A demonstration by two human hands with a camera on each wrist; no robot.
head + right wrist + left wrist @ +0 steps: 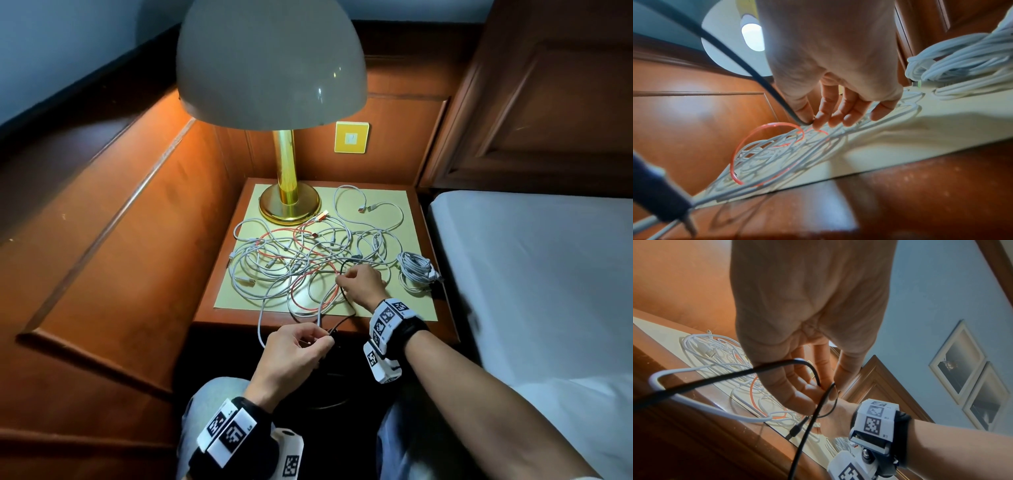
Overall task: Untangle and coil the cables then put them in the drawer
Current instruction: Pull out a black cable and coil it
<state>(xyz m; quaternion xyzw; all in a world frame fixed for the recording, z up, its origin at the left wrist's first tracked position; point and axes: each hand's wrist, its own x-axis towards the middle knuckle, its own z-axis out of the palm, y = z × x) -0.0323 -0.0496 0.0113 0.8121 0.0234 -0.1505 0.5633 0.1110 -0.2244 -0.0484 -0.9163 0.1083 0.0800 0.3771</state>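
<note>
Tabletop [419, 310] middle covered by tangle [301, 260]; lamp [289, 205] stands at back left, shade overhanging. Coiled bundle [416, 270] lies at right edge. Bare mat is seen at the front right corner and back right.

Light: warm glow from the table lamp [270, 65], brightest on the left wood panelling [137, 192]; room edges dim.
Shadows: soft cable shadows in the right wrist view.
Blur: near black cable [657, 191] smeared.
Distortion: wide-angle bending at edges.

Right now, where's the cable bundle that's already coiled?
In the head view, the coiled white cable bundle lies near the nightstand's right edge, beside the bed, just right of the right hand.
</note>
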